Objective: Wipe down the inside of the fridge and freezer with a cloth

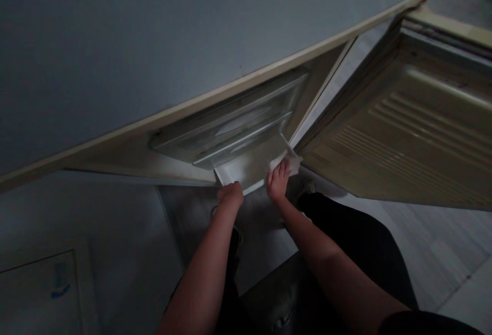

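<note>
A pale, shallow drawer [249,163] juts out low from an open refrigerator or freezer compartment. Its front left corner is gripped by my left hand [231,193], whose fingers are closed. At the drawer's right side, my right hand [279,180] presses a crumpled white cloth or paper wipe [294,164] against the rim, fingers bent over it. Dim light and blur hide the wipe's exact kind. Directly above the drawer are clear plastic drawer fronts [246,119], still inside the compartment.
The appliance door [415,130], with a ribbed inner panel, stands wide open on the right. A large flat grey-blue surface [154,42] fills the upper left. Below are my dark-clothed legs [357,232] and the wood-look floor [423,242]. A pale panel [38,289] is at lower left.
</note>
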Tool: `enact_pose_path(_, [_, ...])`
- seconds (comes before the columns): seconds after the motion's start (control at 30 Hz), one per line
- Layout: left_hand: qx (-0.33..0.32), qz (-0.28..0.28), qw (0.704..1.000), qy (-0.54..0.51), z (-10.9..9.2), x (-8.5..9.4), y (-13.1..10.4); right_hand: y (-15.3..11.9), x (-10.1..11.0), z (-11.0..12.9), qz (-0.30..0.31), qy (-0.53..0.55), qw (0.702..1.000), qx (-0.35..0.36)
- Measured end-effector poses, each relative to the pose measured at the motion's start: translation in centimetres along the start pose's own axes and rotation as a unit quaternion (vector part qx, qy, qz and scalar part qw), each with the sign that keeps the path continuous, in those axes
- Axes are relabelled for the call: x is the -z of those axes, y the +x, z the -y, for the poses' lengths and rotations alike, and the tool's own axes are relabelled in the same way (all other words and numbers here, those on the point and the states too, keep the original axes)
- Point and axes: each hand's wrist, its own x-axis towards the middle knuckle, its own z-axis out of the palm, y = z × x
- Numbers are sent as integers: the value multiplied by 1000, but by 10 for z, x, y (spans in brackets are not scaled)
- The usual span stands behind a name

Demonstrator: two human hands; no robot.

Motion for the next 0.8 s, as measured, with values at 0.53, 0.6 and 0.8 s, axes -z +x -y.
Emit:
enact_pose_path(0.53, [-5,-1,1000,-1,-14,7,-6,-30,-124,-54,269,-377,843,273])
enact_pose_path(0.6, [-14,-10,1000,3,-19,9,-8,-24,-115,-56,291,-359,838,289])
enact_pose_path(0.8, [-41,-30,999,-2,-30,12,-8,-16,-63,-41,132,-411,886,171])
